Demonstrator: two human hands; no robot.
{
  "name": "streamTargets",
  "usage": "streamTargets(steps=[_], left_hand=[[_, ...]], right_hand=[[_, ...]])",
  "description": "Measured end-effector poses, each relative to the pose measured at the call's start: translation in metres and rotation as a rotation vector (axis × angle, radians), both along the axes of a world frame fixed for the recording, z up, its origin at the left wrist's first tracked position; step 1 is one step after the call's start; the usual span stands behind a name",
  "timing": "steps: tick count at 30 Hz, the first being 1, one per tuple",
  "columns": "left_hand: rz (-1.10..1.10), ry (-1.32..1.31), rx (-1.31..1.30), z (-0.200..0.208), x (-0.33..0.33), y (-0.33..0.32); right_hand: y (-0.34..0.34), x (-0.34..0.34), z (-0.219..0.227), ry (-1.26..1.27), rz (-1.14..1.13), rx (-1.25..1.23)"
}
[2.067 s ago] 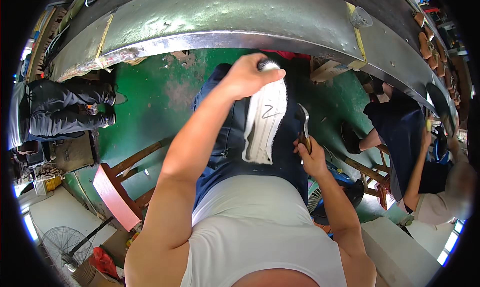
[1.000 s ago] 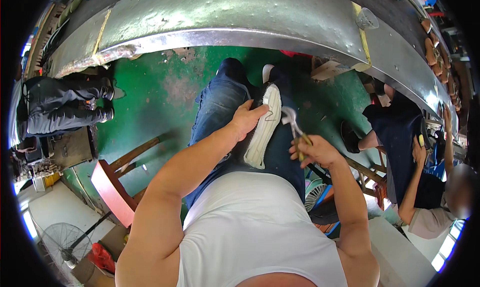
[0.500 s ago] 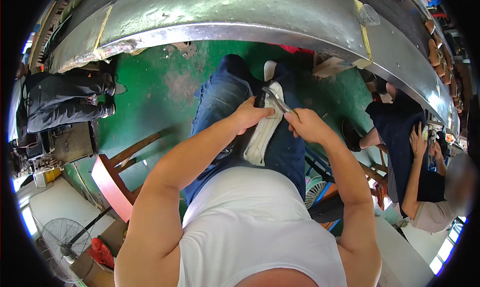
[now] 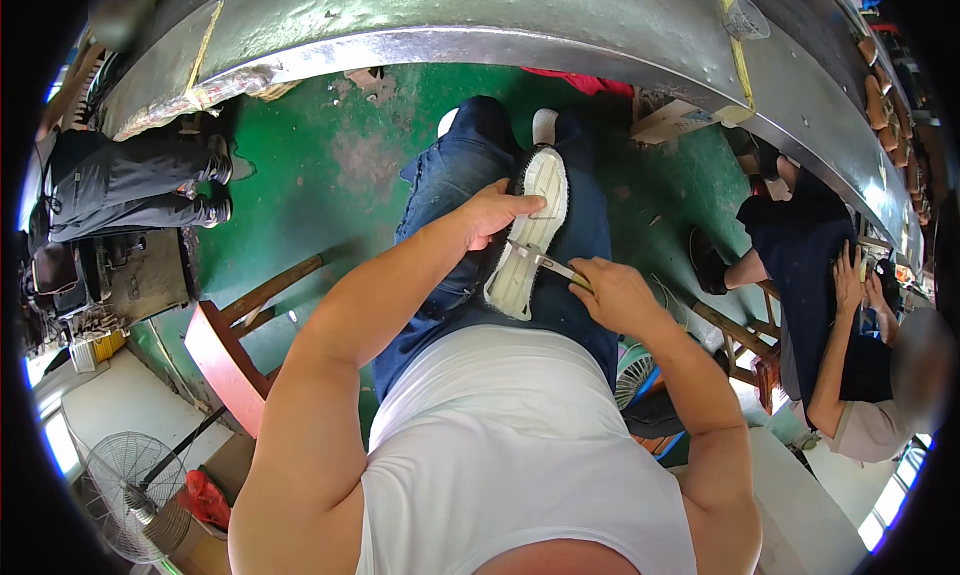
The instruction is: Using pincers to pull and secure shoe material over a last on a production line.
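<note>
A shoe (image 4: 545, 175) rests bottom up across my thighs, its pale underside showing and a ragged, toothed white edge running round it. My left hand (image 4: 495, 213) is closed on its left side, thumb on the underside and fingers curled beneath. In my right hand (image 4: 618, 293) is a pair of metal pincers (image 4: 548, 264), closed round the handle. The head of the pincers lies over the narrow middle of the shoe; whether it touches cannot be told. The upper is mostly hidden under the shoe.
A long metal-topped bench (image 4: 450, 5) runs across the far side, with a clear plastic cup (image 4: 745, 20) on it. Wooden stools (image 4: 225, 360) stand left and right. A co-worker (image 4: 800, 285) sits at right; another person's legs (image 4: 130, 190) are at left. A fan (image 4: 130, 485) stands lower left.
My right hand and the pincers have moved down along the shoe, from its upper part to its middle. My left hand has shifted slightly up, and the shoe's underside faces up more squarely.
</note>
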State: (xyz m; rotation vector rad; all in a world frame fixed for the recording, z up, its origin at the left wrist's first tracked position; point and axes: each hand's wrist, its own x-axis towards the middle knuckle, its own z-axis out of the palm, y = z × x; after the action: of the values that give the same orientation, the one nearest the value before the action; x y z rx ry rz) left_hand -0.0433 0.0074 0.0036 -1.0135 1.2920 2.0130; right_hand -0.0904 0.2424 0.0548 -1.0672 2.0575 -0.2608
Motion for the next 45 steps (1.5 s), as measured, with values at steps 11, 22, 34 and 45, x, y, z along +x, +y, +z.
streamTargets(steps=[11,22,34,45], left_hand=[[-0.062,0.408,-0.149,-0.021,0.043,0.018],[-0.332,0.453,-0.476,-0.040,0.095,0.041],[-0.232,0.376,-0.520,-0.028,0.083,0.038],[0.431,0.721,0.622,0.125,0.047,-0.028]], right_hand=[[0.040,0.027,-0.017,0.009,-0.160,-0.093],[0.056,0.019,-0.012,-0.191,0.040,-0.020],[0.018,0.022,-0.018,-0.291,-0.443,-0.259],[0.056,0.036,-0.066,-0.545,-0.795,-0.436]])
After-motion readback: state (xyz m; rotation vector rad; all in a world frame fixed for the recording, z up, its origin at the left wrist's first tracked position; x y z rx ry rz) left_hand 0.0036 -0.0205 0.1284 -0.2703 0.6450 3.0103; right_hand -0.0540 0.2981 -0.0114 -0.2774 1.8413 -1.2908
